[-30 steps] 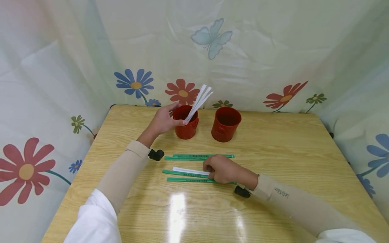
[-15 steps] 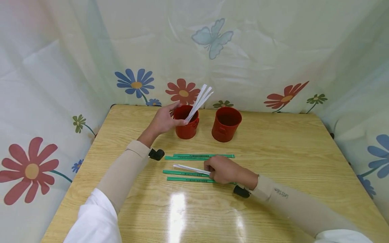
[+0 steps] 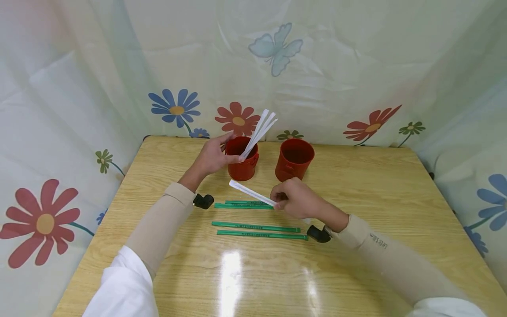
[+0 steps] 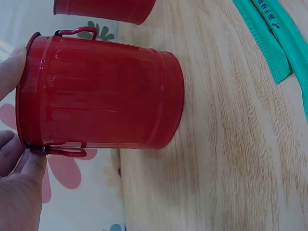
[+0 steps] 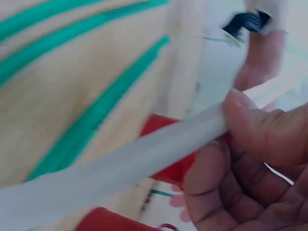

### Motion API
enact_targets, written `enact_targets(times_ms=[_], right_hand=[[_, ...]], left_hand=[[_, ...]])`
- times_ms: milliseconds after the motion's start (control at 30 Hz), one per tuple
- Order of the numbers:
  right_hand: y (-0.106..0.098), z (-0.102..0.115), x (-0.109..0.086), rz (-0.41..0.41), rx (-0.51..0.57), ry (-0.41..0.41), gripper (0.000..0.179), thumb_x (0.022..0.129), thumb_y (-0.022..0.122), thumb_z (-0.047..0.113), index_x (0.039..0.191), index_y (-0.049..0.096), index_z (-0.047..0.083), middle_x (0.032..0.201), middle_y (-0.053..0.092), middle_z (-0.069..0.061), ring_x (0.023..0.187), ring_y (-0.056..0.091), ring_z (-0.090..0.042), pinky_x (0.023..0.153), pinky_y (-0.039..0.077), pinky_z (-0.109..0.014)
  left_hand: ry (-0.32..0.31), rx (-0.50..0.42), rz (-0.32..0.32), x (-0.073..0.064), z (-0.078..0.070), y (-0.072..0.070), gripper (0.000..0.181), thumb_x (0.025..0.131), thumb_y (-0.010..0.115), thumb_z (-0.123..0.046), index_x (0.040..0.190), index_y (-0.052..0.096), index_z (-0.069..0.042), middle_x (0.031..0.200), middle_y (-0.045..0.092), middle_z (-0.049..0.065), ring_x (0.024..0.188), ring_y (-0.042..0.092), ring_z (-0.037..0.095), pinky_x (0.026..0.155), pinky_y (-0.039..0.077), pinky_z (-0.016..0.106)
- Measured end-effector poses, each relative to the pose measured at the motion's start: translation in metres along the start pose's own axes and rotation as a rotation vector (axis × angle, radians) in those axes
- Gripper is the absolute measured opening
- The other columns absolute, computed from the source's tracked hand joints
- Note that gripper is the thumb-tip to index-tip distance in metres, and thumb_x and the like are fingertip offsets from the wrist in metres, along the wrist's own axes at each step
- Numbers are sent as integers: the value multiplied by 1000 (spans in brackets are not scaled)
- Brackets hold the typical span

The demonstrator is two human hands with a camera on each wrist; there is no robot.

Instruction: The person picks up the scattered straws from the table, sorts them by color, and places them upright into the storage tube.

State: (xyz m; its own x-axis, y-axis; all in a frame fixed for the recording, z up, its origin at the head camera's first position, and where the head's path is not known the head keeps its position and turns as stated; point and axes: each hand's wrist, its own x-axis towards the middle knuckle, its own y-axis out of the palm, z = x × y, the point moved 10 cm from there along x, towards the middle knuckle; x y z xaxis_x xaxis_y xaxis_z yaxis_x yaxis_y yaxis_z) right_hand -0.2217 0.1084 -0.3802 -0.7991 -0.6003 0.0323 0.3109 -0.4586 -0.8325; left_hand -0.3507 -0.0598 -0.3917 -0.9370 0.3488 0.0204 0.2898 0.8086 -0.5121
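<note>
My left hand [image 3: 211,156] grips the rim of the left red bucket [image 3: 242,171], thumb in front and fingers at the far side. Several white paper-wrapped straws [image 3: 259,132] lean out of that bucket to the right. Between thumb and fingers my right hand [image 3: 296,199] pinches another white paper-wrapped straw [image 3: 251,193], held above the table and slanting up to the left. In the right wrist view this white straw [image 5: 120,166] crosses the picture. Below the hand lie green-wrapped straws [image 3: 259,227] in two groups, the upper one partly hidden.
A second red bucket [image 3: 294,167] stands upright to the right of the first, beyond my right hand. The wooden table [image 3: 356,185] ends at the back against a flowered curtain [image 3: 332,79].
My right hand has lifted the white straw off the table and carried it away from me, toward the buckets. My left hand keeps its grip on the left bucket.
</note>
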Motion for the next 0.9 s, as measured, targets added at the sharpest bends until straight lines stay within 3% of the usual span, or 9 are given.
enact_targets(times_ms=[167, 400, 667, 900], right_hand=[[-30, 8, 13, -124, 108, 41, 9, 82, 74, -3, 83, 74, 5, 73, 69, -2, 65, 57, -11, 61, 52, -23], [-72, 28, 23, -349, 212, 15, 6, 82, 74, -5, 85, 74, 0, 80, 72, -13, 68, 62, -18, 65, 57, -30], [-104, 30, 26, -560, 368, 33, 4, 83, 74, -4, 85, 72, -2, 80, 69, -17, 66, 61, -12, 66, 53, -16], [-114, 34, 27, -710, 511, -92, 9, 81, 74, -8, 89, 71, -11, 80, 68, -22, 67, 64, -5, 68, 56, -17]], left_hand=[[16, -26, -13, 1, 0, -1, 88, 82, 81, -24, 155, 32, -15, 153, 46, 3, 141, 45, 27, 111, 46, 42], [14, -51, -7, 3, 4, 2, 88, 80, 82, -30, 154, 35, -19, 152, 47, 2, 140, 45, 26, 110, 47, 43], [22, -30, -7, 3, 3, 1, 88, 81, 82, -29, 154, 34, -15, 152, 47, 3, 140, 45, 26, 109, 48, 43], [12, -50, -1, 2, 2, 1, 88, 81, 82, -27, 154, 34, -16, 152, 47, 3, 140, 45, 26, 107, 49, 43]])
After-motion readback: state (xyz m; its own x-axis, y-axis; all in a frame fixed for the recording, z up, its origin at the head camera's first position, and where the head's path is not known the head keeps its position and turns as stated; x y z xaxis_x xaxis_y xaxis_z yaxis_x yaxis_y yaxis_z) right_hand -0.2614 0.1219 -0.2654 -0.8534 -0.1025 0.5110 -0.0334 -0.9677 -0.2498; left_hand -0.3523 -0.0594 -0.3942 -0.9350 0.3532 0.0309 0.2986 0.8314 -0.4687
